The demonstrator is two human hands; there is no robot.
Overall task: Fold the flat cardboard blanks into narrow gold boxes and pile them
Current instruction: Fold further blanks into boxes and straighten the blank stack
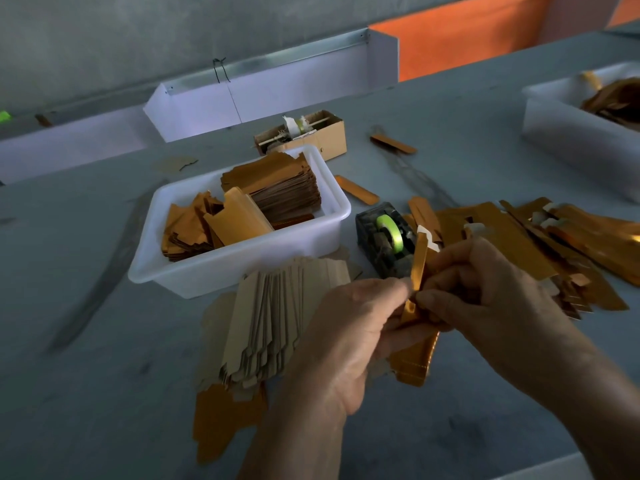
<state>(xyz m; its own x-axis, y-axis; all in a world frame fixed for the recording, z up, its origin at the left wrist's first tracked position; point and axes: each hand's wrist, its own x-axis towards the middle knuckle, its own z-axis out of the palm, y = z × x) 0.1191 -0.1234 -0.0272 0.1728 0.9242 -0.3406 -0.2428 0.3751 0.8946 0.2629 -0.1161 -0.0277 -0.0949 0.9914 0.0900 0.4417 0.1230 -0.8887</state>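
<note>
1. My left hand (pixel 346 327) and right hand (pixel 485 289) both pinch one gold blank (pixel 417 299), held above the grey table (pixel 104 410) in front of the tape dispenser (pixel 384 237).
2. It looks light, thin and glossy, so I judge it slippery and easily creased; best gripped along the scored folds.
3. Flat blanks (pixel 273 323) lie fanned just left; folded boxes (pixel 571 244) pile up on the right.

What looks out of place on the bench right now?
Two narrow gold pieces lie loose on the table, apart from the pile of folded boxes at right. The fanned blanks lie skewed.
</note>
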